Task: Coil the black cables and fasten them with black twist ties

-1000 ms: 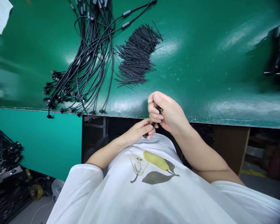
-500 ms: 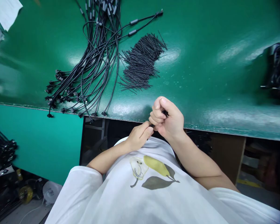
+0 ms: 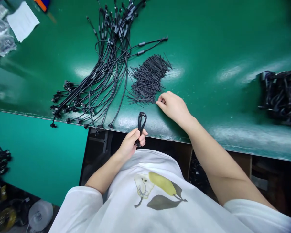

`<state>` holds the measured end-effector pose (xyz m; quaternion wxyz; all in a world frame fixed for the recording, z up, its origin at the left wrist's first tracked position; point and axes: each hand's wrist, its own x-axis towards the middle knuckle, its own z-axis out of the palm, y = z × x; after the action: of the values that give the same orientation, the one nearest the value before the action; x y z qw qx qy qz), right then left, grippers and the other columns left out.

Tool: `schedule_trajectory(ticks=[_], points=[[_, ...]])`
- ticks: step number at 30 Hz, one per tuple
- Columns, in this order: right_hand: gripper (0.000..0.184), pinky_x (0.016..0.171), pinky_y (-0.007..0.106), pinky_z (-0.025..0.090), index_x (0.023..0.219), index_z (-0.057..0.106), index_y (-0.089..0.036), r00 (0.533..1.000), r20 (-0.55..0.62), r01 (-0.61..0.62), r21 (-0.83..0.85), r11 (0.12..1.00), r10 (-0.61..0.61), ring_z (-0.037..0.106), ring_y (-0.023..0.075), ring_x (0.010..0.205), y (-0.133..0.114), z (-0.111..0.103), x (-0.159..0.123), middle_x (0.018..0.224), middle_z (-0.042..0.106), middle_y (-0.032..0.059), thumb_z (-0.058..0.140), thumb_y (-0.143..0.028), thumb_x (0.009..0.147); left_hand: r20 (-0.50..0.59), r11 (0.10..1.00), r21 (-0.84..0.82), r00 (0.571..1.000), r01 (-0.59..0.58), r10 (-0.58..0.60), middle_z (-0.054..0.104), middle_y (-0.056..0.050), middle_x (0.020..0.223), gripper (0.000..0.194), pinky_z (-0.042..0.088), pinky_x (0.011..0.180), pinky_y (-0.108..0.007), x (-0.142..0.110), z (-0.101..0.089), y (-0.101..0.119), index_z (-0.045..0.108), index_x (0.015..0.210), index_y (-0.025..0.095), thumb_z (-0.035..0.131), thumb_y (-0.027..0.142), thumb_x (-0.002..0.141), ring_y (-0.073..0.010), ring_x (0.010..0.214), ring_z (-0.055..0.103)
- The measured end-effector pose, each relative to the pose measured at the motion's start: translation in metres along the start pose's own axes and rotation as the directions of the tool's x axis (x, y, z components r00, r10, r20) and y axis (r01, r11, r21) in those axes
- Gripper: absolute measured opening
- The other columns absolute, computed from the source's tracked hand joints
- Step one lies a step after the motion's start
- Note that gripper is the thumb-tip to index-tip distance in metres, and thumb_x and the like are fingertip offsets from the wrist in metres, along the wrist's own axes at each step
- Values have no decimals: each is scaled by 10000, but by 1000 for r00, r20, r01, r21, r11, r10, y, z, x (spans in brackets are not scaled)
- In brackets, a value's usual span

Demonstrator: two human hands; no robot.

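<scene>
My left hand is closed around a black cable folded into a narrow coil, whose looped end sticks up above the fingers. At the near right corner of a heap of short black twist ties, my right hand has thumb and forefinger pinched together on the end of a tie. Its other fingers are curled and partly hidden. Left of the heap lies a spread bunch of loose black cables with grey sleeves and small plugs at their ends.
Coiled black cables are piled at the right of the green table. White paper and plastic bags lie at the far left. The table's front edge runs just beyond my body. More cables sit at the lower left.
My hands were together at the table edge and have separated. The right moved up to the twist ties; the left keeps the folded cable, now visible. The camera view has shifted.
</scene>
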<state>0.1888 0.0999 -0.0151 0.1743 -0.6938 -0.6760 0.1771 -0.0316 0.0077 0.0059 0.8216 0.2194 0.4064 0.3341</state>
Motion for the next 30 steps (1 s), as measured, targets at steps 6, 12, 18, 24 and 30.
schedule_trajectory(ticks=[6,12,18,24,30], points=[[51,617,314,342,832,571,-197,998,-70,7,-32,999,-9,532,186,702,0,-16,-23,897,628,74,590,-232,864,-4,999,-29,999,37,-37,390,65,601,452,284,510,-219,-1,4,7,640,939,100,793,476,741,-55,509,377],[176,702,327,484,1054,615,-198,975,-215,21,375,927,64,611,166,684,-1,-14,-65,890,650,48,550,-245,897,86,999,-30,996,19,-16,424,79,594,528,303,514,-214,4,16,12,565,1118,196,799,481,739,-68,494,386],[161,625,280,493,966,694,-199,991,-29,124,573,810,-131,617,138,670,-25,-9,-111,908,678,49,549,-262,933,168,995,96,986,-28,12,429,68,627,651,329,549,-225,12,20,9,550,1335,179,717,522,808,-74,529,401],[290,627,309,384,888,681,-181,851,-101,509,-82,857,-515,543,156,671,-36,-14,-113,790,657,55,410,-190,993,117,775,588,972,-233,204,535,41,673,602,384,627,-239,17,14,2,508,1433,135,526,484,943,-91,589,454],[318,761,332,405,987,700,-124,475,-75,815,-338,470,-877,578,204,1042,-39,-27,-95,1189,679,117,384,-86,981,170,711,683,983,-166,65,499,54,603,644,388,631,-238,17,10,8,392,1521,128,499,435,965,-99,574,460]])
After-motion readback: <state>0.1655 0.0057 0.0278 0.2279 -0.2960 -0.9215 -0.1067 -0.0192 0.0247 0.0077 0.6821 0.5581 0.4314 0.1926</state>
